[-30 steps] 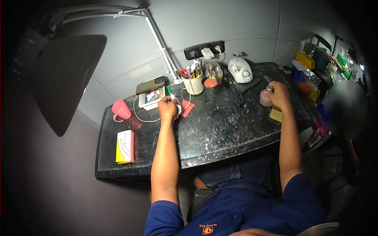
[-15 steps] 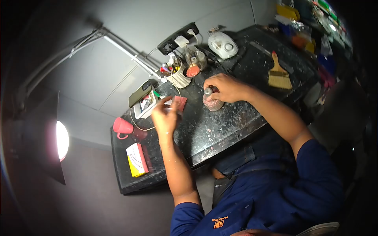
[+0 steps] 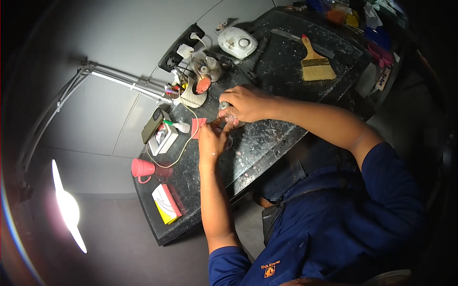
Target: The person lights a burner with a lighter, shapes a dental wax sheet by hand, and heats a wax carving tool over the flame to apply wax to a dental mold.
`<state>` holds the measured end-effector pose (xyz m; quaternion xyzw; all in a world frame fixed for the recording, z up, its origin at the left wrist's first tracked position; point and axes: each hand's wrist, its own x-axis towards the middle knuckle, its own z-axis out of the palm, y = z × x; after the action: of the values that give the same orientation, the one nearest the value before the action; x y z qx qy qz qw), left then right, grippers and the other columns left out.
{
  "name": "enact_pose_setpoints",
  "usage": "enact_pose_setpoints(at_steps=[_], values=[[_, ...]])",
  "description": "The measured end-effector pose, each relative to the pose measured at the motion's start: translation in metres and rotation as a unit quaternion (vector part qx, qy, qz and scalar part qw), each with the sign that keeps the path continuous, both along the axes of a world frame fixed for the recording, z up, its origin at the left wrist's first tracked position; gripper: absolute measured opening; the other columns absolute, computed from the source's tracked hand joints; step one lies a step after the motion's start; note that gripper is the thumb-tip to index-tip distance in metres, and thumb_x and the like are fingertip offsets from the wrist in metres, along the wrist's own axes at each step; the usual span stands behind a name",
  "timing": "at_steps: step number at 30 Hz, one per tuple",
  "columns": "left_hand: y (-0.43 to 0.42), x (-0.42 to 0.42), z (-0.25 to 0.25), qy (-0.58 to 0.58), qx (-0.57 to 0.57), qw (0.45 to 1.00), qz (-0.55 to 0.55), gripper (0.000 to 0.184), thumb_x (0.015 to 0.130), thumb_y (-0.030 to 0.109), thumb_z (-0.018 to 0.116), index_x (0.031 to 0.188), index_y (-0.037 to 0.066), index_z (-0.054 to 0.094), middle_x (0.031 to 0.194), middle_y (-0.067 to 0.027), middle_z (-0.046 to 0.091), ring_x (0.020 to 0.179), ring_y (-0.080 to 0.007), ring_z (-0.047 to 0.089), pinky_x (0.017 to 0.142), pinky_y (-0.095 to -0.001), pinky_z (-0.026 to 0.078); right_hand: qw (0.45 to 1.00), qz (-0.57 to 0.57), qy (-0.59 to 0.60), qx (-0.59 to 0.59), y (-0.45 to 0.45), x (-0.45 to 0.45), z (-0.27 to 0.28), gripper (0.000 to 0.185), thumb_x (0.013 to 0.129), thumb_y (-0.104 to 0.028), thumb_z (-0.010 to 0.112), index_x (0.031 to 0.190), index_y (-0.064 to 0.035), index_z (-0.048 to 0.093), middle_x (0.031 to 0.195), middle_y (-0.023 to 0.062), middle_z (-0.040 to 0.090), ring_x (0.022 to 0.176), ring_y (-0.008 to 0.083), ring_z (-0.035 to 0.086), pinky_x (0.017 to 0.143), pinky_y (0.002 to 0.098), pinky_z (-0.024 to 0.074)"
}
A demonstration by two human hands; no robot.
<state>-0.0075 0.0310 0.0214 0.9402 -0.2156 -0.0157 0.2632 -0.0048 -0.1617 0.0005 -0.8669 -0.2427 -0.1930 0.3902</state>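
A squat, pinkish see-through bottle [image 3: 230, 118] with a grey metal top stands on the dark worktable, largely hidden by my hands. From above, my right hand [image 3: 245, 104] grips its top with curled fingers. Close against the bottle's near left side, my left hand [image 3: 213, 139] has its thumb and fingers closed around it, though the fingertips are partly covered. A flat pink sheet [image 3: 197, 127] lies just beyond the left hand. A pale cable [image 3: 193, 136] runs past it.
Left of my hands are a white box [image 3: 164, 138] with a phone [image 3: 151, 126] leaning on it, a pink mug [image 3: 143, 168] and a pink-and-yellow carton [image 3: 166, 204]. Behind stand a pen cup [image 3: 193, 97], a power strip [image 3: 181, 47] and a white device [image 3: 237, 42]. A wide brush [image 3: 316, 64] lies right.
My left hand has moved right to the bottle and closed against it. My right hand stays on the bottle's top. The camera view has shifted and turned slightly.
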Motion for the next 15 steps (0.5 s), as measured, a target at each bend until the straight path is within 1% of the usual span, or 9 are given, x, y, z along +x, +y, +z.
enact_pose_setpoints(at_steps=[3, 5, 7, 9, 10, 12, 13, 14, 15], values=[[-0.001, 0.003, -0.007, 0.025, 0.017, 1.000, 0.009, 0.053, 0.083, 0.037, 0.080, 0.108, -0.009, 0.070, 0.058, -0.0122, 0.061, 0.051, -0.0104, 0.047, 0.052, -0.0324, 0.040, 1.000, -0.024, 0.002, -0.012, 0.001, 0.000, -0.001, 0.028, 0.091, -0.027, 0.067, 0.094, 0.0012, 0.062, 0.090, 0.0217, 0.065, 0.089, 0.0428, 0.064, 0.075, 0.0486, 0.0488], [0.001, 0.002, -0.016, -0.030, -0.014, 0.999, 0.011, 0.057, 0.083, 0.039, 0.080, 0.114, -0.008, 0.069, 0.055, -0.0122, 0.056, 0.051, -0.0110, 0.044, 0.052, -0.0333, 0.040, 1.000, -0.013, 0.006, 0.005, 0.001, 0.000, 0.000, 0.025, 0.091, -0.023, 0.066, 0.094, 0.0014, 0.062, 0.089, 0.0217, 0.065, 0.089, 0.0427, 0.064, 0.074, 0.0483, 0.0489], [-0.001, -0.001, -0.015, -0.034, -0.024, 0.999, 0.018, 0.058, 0.082, 0.039, 0.080, 0.115, -0.008, 0.069, 0.054, -0.0120, 0.052, 0.051, -0.0112, 0.043, 0.052, -0.0339, 0.040, 1.000, 0.001, 0.010, 0.015, 0.002, 0.001, -0.002, 0.022, 0.090, -0.019, 0.066, 0.094, 0.0016, 0.062, 0.088, 0.0216, 0.065, 0.089, 0.0426, 0.064, 0.074, 0.0480, 0.0490], [-0.003, -0.006, -0.010, -0.034, -0.014, 0.999, 0.023, 0.061, 0.082, 0.040, 0.080, 0.117, -0.008, 0.068, 0.052, -0.0106, 0.044, 0.051, -0.0122, 0.040, 0.052, -0.0354, 0.041, 0.996, -0.003, -0.055, 0.066, 0.005, 0.005, -0.011, 0.016, 0.089, -0.012, 0.066, 0.095, 0.0022, 0.061, 0.086, 0.0213, 0.064, 0.086, 0.0420, 0.064, 0.071, 0.0456, 0.0495], [-0.002, -0.005, -0.011, -0.037, -0.018, 0.999, 0.026, 0.061, 0.082, 0.040, 0.080, 0.117, -0.008, 0.068, 0.052, -0.0106, 0.044, 0.051, -0.0122, 0.040, 0.052, -0.0354, 0.041, 0.996, 0.001, -0.058, 0.062, 0.007, 0.005, -0.012, 0.016, 0.089, -0.012, 0.066, 0.095, 0.0022, 0.061, 0.086, 0.0213, 0.064, 0.086, 0.0420, 0.064, 0.071, 0.0456, 0.0495], [0.001, -0.003, -0.015, -0.043, -0.025, 0.999, 0.012, 0.062, 0.082, 0.042, 0.080, 0.118, -0.007, 0.068, 0.050, -0.0094, 0.040, 0.050, -0.0131, 0.037, 0.052, -0.0358, 0.040, 0.978, 0.014, -0.159, 0.131, 0.014, -0.002, -0.007, 0.014, 0.087, -0.007, 0.065, 0.096, 0.0029, 0.060, 0.085, 0.0209, 0.064, 0.083, 0.0407, 0.065, 0.070, 0.0436, 0.0499], [0.002, -0.002, -0.016, -0.072, -0.014, 0.997, -0.003, 0.062, 0.082, 0.043, 0.079, 0.120, -0.004, 0.068, 0.050, -0.0083, 0.036, 0.050, -0.0132, 0.035, 0.052, -0.0354, 0.039, 0.979, -0.002, -0.156, 0.133, 0.014, -0.004, 0.000, 0.017, 0.091, -0.012, 0.066, 0.096, 0.0023, 0.060, 0.084, 0.0195, 0.064, 0.080, 0.0376, 0.067, 0.069, 0.0415, 0.0502], [0.002, -0.001, -0.018, -0.072, -0.019, 0.997, 0.000, 0.062, 0.082, 0.043, 0.079, 0.120, -0.004, 0.068, 0.050, -0.0083, 0.036, 0.050, -0.0132, 0.035, 0.052, -0.0354, 0.039, 0.979, 0.001, -0.156, 0.127, 0.011, -0.005, 0.009, 0.017, 0.091, -0.012, 0.066, 0.096, 0.0023, 0.060, 0.084, 0.0195, 0.064, 0.080, 0.0376, 0.067, 0.069, 0.0415, 0.0502], [0.001, -0.004, -0.016, -0.068, -0.027, 0.997, 0.001, 0.062, 0.083, 0.043, 0.079, 0.123, -0.003, 0.067, 0.049, -0.0081, 0.036, 0.050, -0.0126, 0.034, 0.052, -0.0351, 0.039, 0.983, -0.035, -0.114, 0.139, 0.008, -0.006, 0.019, 0.019, 0.092, -0.016, 0.066, 0.097, 0.0019, 0.060, 0.083, 0.0186, 0.065, 0.079, 0.0355, 0.067, 0.069, 0.0407, 0.0503]])
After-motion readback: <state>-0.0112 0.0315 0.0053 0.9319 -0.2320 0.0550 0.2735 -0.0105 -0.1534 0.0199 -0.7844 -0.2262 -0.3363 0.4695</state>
